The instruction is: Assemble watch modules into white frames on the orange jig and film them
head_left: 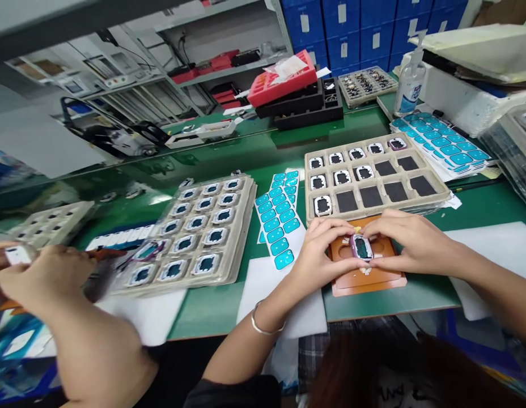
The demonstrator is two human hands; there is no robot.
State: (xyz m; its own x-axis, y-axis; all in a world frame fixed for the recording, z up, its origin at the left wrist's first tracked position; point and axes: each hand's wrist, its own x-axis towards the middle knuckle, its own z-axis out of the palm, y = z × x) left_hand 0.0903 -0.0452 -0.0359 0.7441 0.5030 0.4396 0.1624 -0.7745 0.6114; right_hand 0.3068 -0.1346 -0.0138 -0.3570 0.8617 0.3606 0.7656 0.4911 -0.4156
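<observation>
Over the orange plate [386,279]: left hand [320,249] and right hand [411,243] are squeezing a purple-edged case [362,247], fingers clamped on its edges.
Behind: a tray [377,211] is holding white cases [342,177].

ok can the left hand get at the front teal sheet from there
Probably yes: the front teal sheet lies close beside the left hand, with nothing seen between them, though that hand is busy holding the case with the right hand.

The left hand [325,252] and right hand [410,243] grip a purple-rimmed housing [362,247] over an orange fixture [384,277] near the workbench [433,299] front edge.
</observation>
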